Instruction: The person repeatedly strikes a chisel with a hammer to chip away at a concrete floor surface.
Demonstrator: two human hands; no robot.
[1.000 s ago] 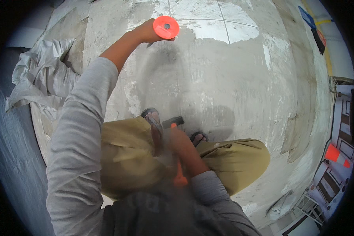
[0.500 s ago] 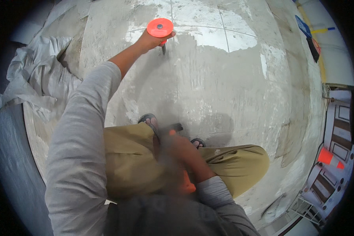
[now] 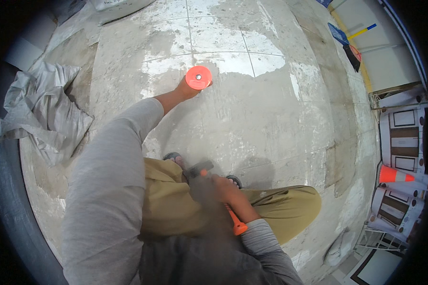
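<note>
My left hand (image 3: 185, 90) is closed around a chisel with a round orange hand guard (image 3: 199, 77). The guard faces up, with the metal striking end at its centre. Its blade is hidden underneath, so I cannot tell whether it touches the floor. Near my lap, my right hand (image 3: 226, 189) grips a hammer (image 3: 238, 225) with an orange handle. The dark hammer head sticks out past my fist, just above my feet, and is slightly blurred. Below the chisel lies a grey floor (image 3: 233, 118), partly coated in worn white patches with tile lines.
A crumpled whitish sack (image 3: 47, 111) lies at the left, and a filled bag (image 3: 121, 8) at the top. On the right stand an orange-and-white cone (image 3: 394, 175) and patterned panels (image 3: 404, 135). A blue dustpan (image 3: 338, 34) rests at the far right. My sandalled feet are on the floor.
The whole view has shifted. My left hand and the chisel appear lower in the picture, and the guard now faces more squarely up. The hammer in my right hand has changed its tilt.
</note>
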